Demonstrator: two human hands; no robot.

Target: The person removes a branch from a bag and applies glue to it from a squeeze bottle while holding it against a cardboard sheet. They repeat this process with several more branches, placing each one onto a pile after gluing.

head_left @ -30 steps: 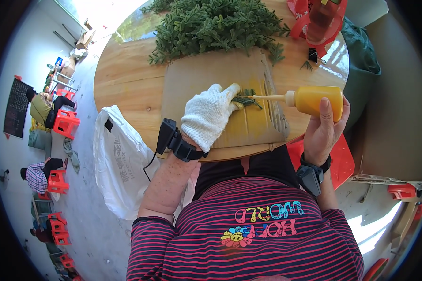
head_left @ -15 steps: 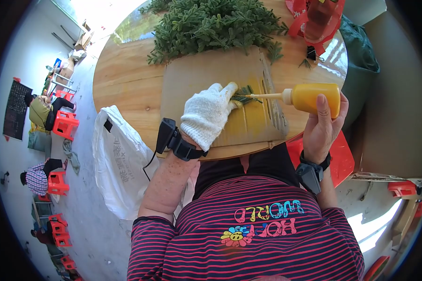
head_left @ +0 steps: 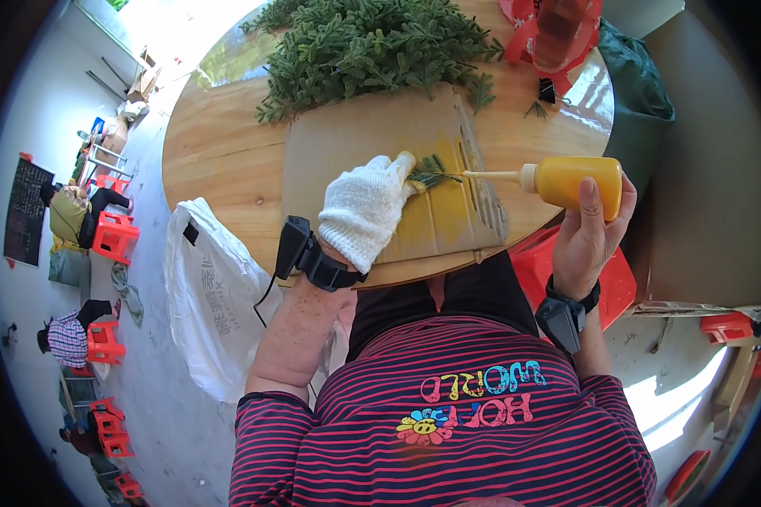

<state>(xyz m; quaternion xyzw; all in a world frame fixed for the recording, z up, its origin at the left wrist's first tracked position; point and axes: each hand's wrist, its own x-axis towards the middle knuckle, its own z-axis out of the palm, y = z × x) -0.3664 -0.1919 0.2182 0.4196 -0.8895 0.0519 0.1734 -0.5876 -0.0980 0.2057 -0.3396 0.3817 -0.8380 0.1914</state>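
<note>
The gloved left hand (head_left: 362, 207) pinches 1 green sprig (head_left: 432, 172) by its left end, fingertips closed, over the yellow-stained cardboard (head_left: 338, 139). The bare right hand (head_left: 590, 241) curls thumb and fingers around the yellow bottle (head_left: 577, 183). Compared with 0.5 s ago, the bottle's nozzle (head_left: 495, 176) sits farther right, its tip at the sprig's right end.

Gloved left hand (head_left: 365, 207) appears to pinch near mid-frame; bare right hand (head_left: 590, 232) holds a curled grasp, centre right
</note>
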